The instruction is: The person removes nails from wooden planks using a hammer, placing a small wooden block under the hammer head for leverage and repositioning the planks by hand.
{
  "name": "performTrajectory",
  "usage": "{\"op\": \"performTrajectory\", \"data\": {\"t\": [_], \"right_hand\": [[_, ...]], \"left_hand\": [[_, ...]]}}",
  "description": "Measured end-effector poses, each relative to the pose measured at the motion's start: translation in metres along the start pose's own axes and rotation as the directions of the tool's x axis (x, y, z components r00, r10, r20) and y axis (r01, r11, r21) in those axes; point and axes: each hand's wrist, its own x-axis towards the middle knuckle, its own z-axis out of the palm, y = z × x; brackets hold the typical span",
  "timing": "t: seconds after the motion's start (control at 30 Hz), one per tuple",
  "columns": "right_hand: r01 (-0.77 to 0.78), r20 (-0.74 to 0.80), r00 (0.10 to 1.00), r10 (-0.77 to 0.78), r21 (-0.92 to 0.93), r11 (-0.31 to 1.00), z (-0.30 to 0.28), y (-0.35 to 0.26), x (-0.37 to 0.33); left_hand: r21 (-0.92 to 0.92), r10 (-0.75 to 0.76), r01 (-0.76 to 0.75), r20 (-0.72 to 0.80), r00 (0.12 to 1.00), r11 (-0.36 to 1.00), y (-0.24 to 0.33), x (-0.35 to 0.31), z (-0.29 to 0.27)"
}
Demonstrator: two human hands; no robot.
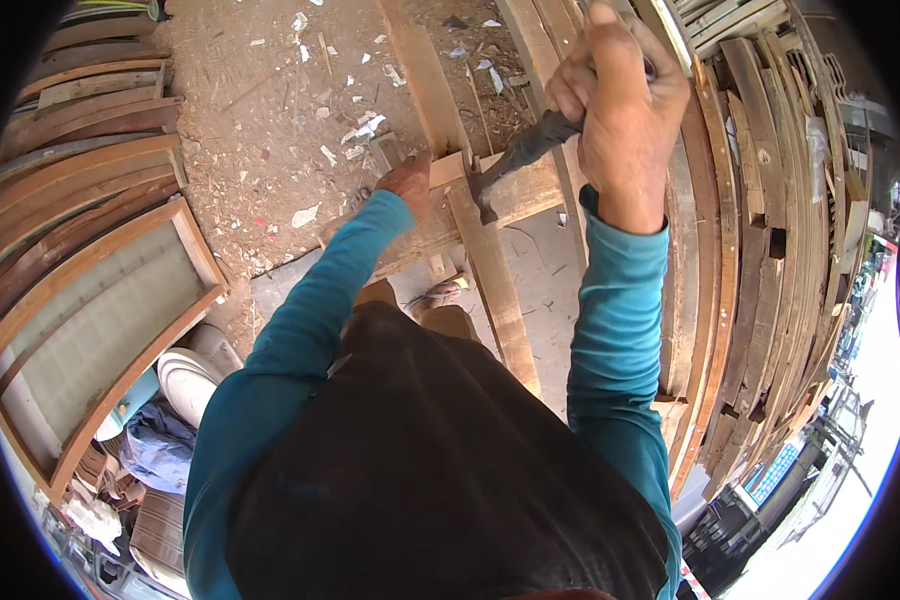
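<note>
My right hand [625, 110] is raised and closed round the dark handle of a hammer [520, 158]. The hammer's head hangs down at the left, over a joint of crossing wooden pieces. My left hand [407, 187] is closed at the left end of a short pale wood block [450, 168], beside the hammer head. Its fingertips are partly hidden. Under both lies a wide wooden beam [525, 196] running crosswise. A long plank [500, 300] comes from that joint towards my body, and another plank [420, 75] reaches away from it.
Long boards are stacked along the right [760, 230], and more timber lies at the far left [90, 150]. A framed panel [110, 320] leans at the left, near a white plastic lid [190, 385] and a blue bag [160, 445]. Paper scraps [365, 128] litter the dirt floor.
</note>
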Motion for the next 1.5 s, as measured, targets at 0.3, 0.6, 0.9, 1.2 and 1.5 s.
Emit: {"op": "performTrajectory", "data": {"t": [0.3,0.6,0.9,1.2,1.5], "right_hand": [[-0.251,0.06,0.958,0.28,-0.299,0.921,0.133,0.082,0.142],[-0.063,-0.041,0.998,0.055,-0.204,0.977,0.142,0.064,0.095],[0.339,0.378,0.904,-0.202,-0.343,0.876,0.092,0.093,0.125],[0.202,0.147,0.971,-0.189,-0.076,0.976,0.035,0.027,0.015],[0.275,-0.011,0.961,-0.275,-0.015,0.961,-0.03,0.012,-0.065]], "left_hand": [[-0.067,-0.04,0.052,0.167,0.985,0.996,-0.028,0.026,-0.038],[-0.064,-0.008,0.009,0.011,1.0,0.998,-0.038,0.019,-0.045],[-0.091,-0.037,0.05,0.142,0.989,0.995,0.004,0.006,-0.046],[0.164,-0.154,0.134,0.119,0.981,0.977,0.029,-0.01,-0.006],[0.201,-0.01,-0.007,0.085,0.996,0.98,0.022,0.013,0.032]]}}
